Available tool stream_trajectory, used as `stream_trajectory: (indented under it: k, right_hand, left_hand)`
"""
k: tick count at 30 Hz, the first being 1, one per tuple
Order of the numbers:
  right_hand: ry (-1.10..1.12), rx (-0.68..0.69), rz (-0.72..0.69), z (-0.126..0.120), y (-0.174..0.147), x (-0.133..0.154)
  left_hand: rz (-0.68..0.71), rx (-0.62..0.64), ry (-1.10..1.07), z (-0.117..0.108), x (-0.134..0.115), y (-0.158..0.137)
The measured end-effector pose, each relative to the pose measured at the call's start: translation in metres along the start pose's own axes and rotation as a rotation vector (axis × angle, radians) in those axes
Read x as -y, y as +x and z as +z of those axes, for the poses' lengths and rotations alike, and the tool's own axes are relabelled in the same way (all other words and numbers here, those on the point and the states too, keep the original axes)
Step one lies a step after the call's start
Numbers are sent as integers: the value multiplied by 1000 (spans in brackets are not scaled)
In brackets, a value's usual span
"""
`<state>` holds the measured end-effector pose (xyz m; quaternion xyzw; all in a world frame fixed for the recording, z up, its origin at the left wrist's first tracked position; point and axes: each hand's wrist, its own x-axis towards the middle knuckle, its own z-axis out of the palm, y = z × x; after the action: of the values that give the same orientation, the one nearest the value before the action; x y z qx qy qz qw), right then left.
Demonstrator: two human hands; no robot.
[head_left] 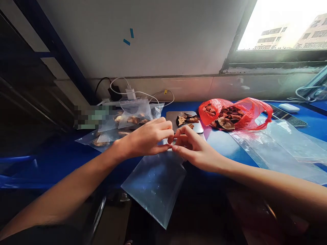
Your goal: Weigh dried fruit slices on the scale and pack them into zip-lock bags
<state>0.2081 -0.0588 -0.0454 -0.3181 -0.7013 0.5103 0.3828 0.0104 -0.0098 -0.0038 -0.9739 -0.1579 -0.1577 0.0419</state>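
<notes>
A clear plastic zip bag [157,185] hangs from my fingers over the table's front edge, its top at my fingertips. My left hand [150,136] pinches the bag's upper edge from the left. Close against it, my right hand [192,146] pinches the same edge, thumb and forefinger together. The bag looks flat, with nothing visible inside. Just behind my hands sits a small silver scale [172,117] with several dark dried slices [187,119] on its plate. My hands hide the scale's front part.
Filled clear bags [135,110] of dried slices lie at the left. A red plastic bag [255,105] of dried slices stands open to the right, beside flat clear bags [270,146]. Behind are a white charger [130,93], cables, and a white mouse [288,108] on the blue table [63,166].
</notes>
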Motion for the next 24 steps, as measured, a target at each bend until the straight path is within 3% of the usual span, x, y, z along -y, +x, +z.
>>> stream_trajectory:
  k: [7, 15, 24]
  right_hand:
    - [225, 38, 162, -7, 6, 7]
    - [254, 52, 115, -10, 8, -1]
    - [161, -13, 100, -10, 10, -1]
  left_hand:
    - [81, -76, -17, 1, -8, 3]
    - [105, -84, -34, 2, -14, 7]
    - [-16, -140, -111, 5, -9, 2]
